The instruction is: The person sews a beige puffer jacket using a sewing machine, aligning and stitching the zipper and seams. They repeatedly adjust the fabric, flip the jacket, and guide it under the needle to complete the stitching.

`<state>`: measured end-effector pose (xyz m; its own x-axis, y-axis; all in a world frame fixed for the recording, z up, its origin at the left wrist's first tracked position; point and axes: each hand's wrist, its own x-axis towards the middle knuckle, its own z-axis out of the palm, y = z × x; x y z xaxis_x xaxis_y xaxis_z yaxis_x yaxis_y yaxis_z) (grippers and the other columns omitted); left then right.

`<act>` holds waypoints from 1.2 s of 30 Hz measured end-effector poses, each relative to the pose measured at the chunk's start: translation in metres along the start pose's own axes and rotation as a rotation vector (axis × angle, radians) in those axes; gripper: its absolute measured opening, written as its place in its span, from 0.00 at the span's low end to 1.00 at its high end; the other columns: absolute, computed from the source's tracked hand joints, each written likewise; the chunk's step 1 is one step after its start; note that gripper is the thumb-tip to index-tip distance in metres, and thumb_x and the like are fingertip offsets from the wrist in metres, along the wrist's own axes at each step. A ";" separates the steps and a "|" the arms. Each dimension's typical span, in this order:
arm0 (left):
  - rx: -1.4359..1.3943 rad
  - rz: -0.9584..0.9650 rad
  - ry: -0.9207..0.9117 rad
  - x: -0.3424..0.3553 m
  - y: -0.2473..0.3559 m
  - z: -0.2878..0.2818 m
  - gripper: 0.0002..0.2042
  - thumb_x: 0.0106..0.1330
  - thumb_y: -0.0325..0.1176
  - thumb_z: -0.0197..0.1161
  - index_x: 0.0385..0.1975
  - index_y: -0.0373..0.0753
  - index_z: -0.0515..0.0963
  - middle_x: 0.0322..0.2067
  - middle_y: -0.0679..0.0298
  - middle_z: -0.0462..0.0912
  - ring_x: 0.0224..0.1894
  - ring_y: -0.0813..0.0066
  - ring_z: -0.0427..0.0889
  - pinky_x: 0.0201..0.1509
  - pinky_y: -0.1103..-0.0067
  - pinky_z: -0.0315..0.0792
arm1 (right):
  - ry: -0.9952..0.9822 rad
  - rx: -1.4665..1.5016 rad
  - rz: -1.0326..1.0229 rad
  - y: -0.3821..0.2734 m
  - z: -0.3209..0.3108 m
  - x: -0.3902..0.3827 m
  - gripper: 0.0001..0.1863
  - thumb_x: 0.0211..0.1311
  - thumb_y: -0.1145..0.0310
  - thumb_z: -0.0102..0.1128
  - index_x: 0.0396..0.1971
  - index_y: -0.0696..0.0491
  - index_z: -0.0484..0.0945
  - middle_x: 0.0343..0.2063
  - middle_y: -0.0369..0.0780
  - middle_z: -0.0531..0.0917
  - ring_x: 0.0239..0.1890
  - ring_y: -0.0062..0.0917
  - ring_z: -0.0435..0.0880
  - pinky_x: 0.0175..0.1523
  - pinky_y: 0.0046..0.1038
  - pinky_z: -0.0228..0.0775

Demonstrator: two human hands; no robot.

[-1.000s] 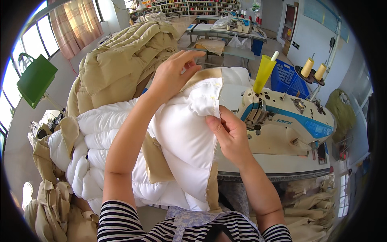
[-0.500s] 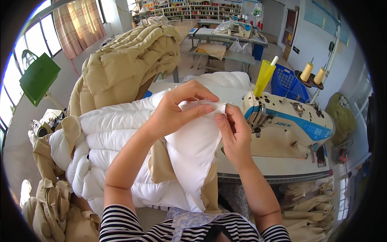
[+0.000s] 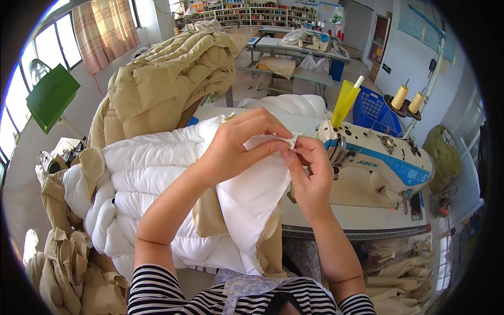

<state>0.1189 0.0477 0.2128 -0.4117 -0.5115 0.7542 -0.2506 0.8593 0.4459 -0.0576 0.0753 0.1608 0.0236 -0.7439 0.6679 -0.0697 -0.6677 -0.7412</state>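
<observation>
My left hand (image 3: 236,147) pinches the edge of white lining fabric (image 3: 247,191) between thumb and fingers, just left of the sewing machine head. My right hand (image 3: 310,173) is closed on that same edge, its thumb close to my left fingertips. The lining hangs down from both hands, with a beige fabric strip (image 3: 270,252) along its lower right part. Beneath it lie white quilted padded pieces (image 3: 142,178) with beige cloth among them. The white-and-blue sewing machine (image 3: 378,165) stands beside my right hand on a pale tabletop (image 3: 346,223).
A heap of beige quilted garments (image 3: 157,79) rises at back left. Thread cones (image 3: 400,97), a yellow holder (image 3: 344,100) and a blue crate (image 3: 375,110) are behind the machine. A green bag (image 3: 52,97) hangs left. Beige cloth (image 3: 68,268) piles lower left. Other worktables (image 3: 294,73) stand behind.
My left hand has come down and to the right from above the fabric to meet my right hand at the edge. The top of the held fabric has folded down between them.
</observation>
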 end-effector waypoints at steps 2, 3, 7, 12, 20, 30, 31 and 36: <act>0.002 0.006 0.010 0.000 -0.002 0.001 0.08 0.59 0.24 0.71 0.38 0.39 0.83 0.34 0.63 0.83 0.38 0.68 0.83 0.43 0.76 0.77 | 0.002 -0.017 -0.008 0.001 0.000 0.001 0.09 0.70 0.74 0.60 0.46 0.58 0.74 0.37 0.40 0.86 0.36 0.17 0.84 0.43 0.21 0.76; 0.026 0.017 0.020 0.000 -0.003 0.001 0.08 0.59 0.24 0.70 0.37 0.39 0.83 0.34 0.63 0.83 0.38 0.68 0.83 0.42 0.76 0.77 | 0.001 -0.027 -0.025 0.001 0.001 0.001 0.08 0.70 0.75 0.60 0.46 0.58 0.74 0.37 0.40 0.86 0.36 0.17 0.84 0.43 0.21 0.77; 0.101 0.078 0.024 -0.002 -0.009 0.003 0.05 0.62 0.24 0.68 0.36 0.38 0.81 0.34 0.62 0.82 0.38 0.70 0.82 0.42 0.76 0.77 | 0.031 -0.043 -0.051 0.002 0.002 0.003 0.09 0.68 0.74 0.62 0.44 0.60 0.75 0.35 0.42 0.86 0.33 0.20 0.85 0.40 0.22 0.77; -0.046 -0.053 0.195 0.003 -0.023 -0.011 0.04 0.72 0.24 0.58 0.43 0.34 0.73 0.37 0.65 0.79 0.38 0.82 0.77 0.44 0.81 0.73 | -0.492 -0.210 0.318 -0.013 -0.002 -0.008 0.15 0.69 0.66 0.59 0.46 0.62 0.74 0.33 0.48 0.85 0.29 0.33 0.86 0.37 0.32 0.76; 0.208 0.098 0.401 0.050 -0.024 -0.129 0.07 0.76 0.31 0.56 0.48 0.37 0.74 0.38 0.72 0.78 0.40 0.89 0.74 0.46 0.89 0.68 | -0.881 0.359 0.286 -0.021 0.015 -0.051 0.27 0.77 0.53 0.47 0.62 0.60 0.70 0.48 0.52 0.83 0.56 0.38 0.80 0.60 0.35 0.69; 0.258 0.018 0.537 0.043 -0.016 -0.189 0.10 0.75 0.35 0.59 0.50 0.39 0.76 0.39 0.71 0.82 0.38 0.89 0.77 0.42 0.90 0.70 | -0.211 -0.456 -0.207 0.077 0.092 0.011 0.25 0.61 0.69 0.62 0.59 0.54 0.71 0.45 0.44 0.83 0.46 0.41 0.82 0.46 0.44 0.76; 0.249 0.046 0.540 0.046 -0.016 -0.200 0.10 0.75 0.35 0.59 0.50 0.39 0.76 0.38 0.71 0.83 0.37 0.89 0.78 0.41 0.90 0.70 | -0.344 -0.583 -0.011 0.098 0.090 0.016 0.20 0.61 0.69 0.60 0.54 0.55 0.75 0.40 0.44 0.84 0.42 0.42 0.83 0.44 0.44 0.76; 0.554 0.081 0.634 0.073 0.000 -0.286 0.11 0.74 0.36 0.60 0.50 0.38 0.78 0.34 0.69 0.83 0.33 0.85 0.80 0.35 0.85 0.74 | -0.536 -0.432 0.382 0.152 0.068 -0.014 0.10 0.68 0.68 0.55 0.39 0.57 0.80 0.28 0.42 0.85 0.34 0.33 0.86 0.42 0.33 0.78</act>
<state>0.3391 0.0117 0.4053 0.0814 -0.2069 0.9750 -0.7028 0.6817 0.2034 -0.0009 -0.0178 0.0345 0.3899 -0.9056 0.1672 -0.5486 -0.3742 -0.7477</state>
